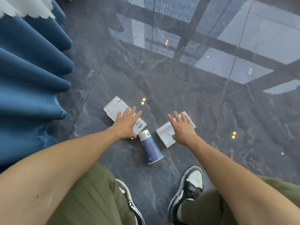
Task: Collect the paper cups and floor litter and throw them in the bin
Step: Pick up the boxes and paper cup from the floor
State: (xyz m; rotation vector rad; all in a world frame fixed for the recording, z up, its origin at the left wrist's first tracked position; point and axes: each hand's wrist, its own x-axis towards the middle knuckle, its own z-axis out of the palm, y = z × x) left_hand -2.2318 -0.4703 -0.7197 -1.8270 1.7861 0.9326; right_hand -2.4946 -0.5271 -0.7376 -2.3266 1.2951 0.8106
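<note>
floor: dark glossy marble tile | curtain: blue, far left | left box: flattened white, under left hand, fingers spread | right box: flattened white, under right hand, fingers spread | paper cup: blue-and-white, on its side between both boxes, near the shoes

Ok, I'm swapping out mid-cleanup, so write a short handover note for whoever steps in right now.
Left hand: open, fingers spread over the flattened white carton, no grip yet.
Right hand: open, over the second white carton, no grip yet.
Blue paper cup: on its side on the floor between the cartons.
Done: nothing visibly collected.
Left: pick up both cartons and the cup, then bin them; no bin in view.
</note>
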